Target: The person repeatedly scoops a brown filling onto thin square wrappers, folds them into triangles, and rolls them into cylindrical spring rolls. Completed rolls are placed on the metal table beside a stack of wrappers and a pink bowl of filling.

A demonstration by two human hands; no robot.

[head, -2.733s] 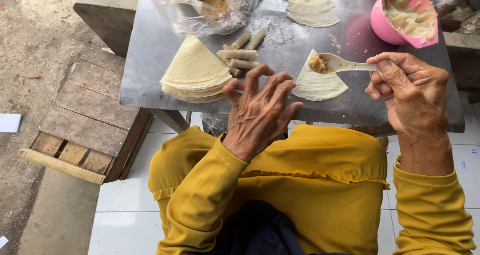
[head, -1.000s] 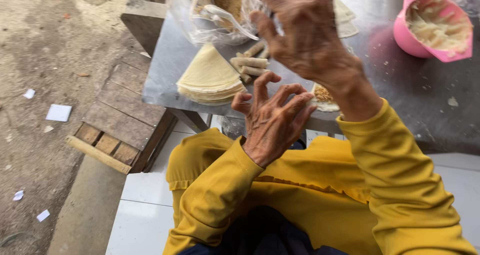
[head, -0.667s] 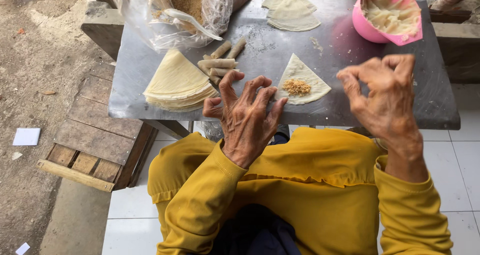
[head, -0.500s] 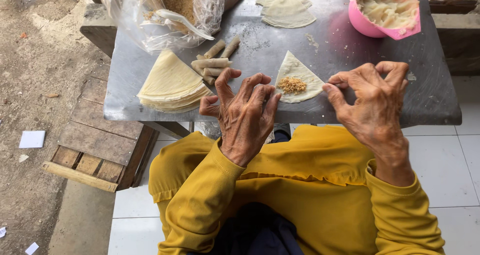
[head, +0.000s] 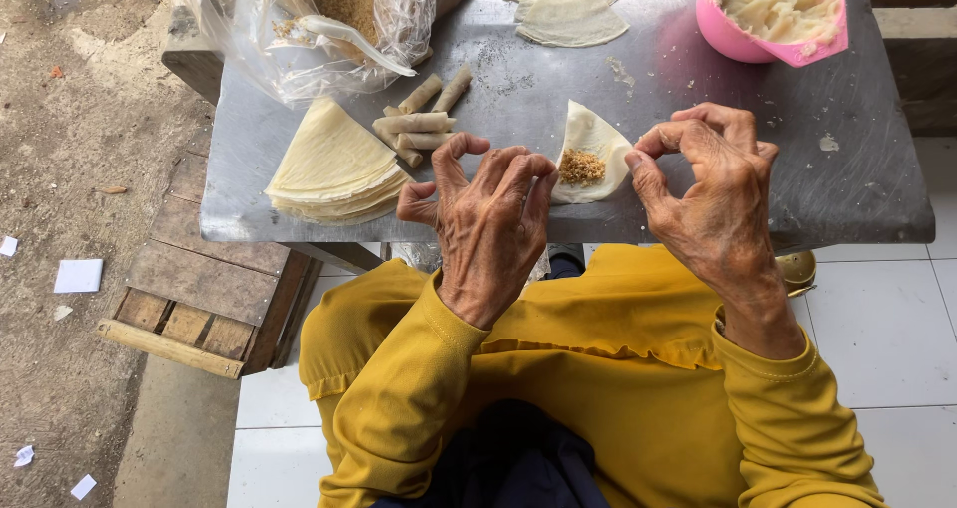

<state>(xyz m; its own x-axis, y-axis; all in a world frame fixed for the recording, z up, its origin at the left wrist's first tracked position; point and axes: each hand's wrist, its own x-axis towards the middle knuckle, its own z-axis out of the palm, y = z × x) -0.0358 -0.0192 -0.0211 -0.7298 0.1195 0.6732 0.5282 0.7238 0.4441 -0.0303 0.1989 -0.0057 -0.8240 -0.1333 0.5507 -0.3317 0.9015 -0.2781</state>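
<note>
**One wrapper filled, not yet rolled**

A wedge-shaped wrapper (head: 595,149) lay flat on the grey metal desk (head: 857,184) with a small heap of crumbly brown filling (head: 580,166) on it, still unfolded. The left hand (head: 485,219) hovered at its near left edge, fingers curled and spread, gripping nothing. The right hand (head: 710,191) was at the wrapper's right corner, thumb and forefinger pinched together; whether they had caught the edge could not be told. A few finished rolls (head: 419,124) lay just beyond, so some of the work looked done. Much seemed left: a stack of folded wrappers (head: 334,164) beside them, more sheets (head: 566,7) farther back, a plastic bag of filling (head: 329,19), and a pink bowl of pale paste (head: 783,14).
</note>
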